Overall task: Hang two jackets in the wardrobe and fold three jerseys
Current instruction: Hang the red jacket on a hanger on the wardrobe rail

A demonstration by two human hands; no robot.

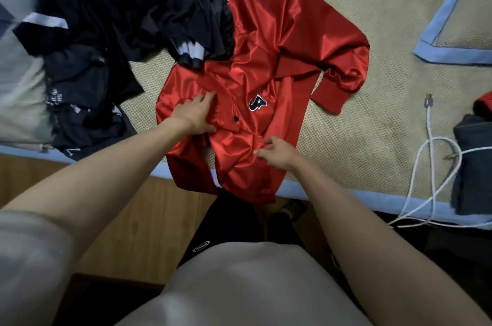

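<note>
Step, by my read: prepping red satin jacket for hanger, 1st of two. Jacket lies on bed mat, hem over near edge, beside dark clothes pile. L hand flat on front panel, fingers spread, not gripping. R hand fingers curled, pinching fabric nr hem. Next prob needs: gather at collar, lift clear w/o dragging pile.

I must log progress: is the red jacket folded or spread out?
Mostly spread: the red jacket lies flat on the bed, one sleeve bent across.
</note>
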